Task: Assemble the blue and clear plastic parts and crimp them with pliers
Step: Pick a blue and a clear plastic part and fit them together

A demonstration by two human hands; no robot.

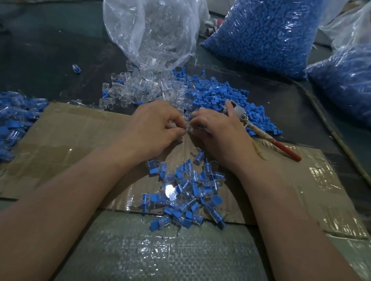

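Both hands met over the cardboard (78, 134) on the tabletop. The left hand (159, 124) and right hand (217, 132) had their fingers curled in, pinching one small clear part (189, 129) between the fingertips, probably to seat a blue piece, though the fingers hid whether one was in yet. The pliers (241, 116) lay just beside the right hand against the blue parts (218, 93), apparently kept within reach for crimping. Loose clear parts (139, 90) lay just beyond the hands, and joined pieces (188, 192) were heaped between the forearms.
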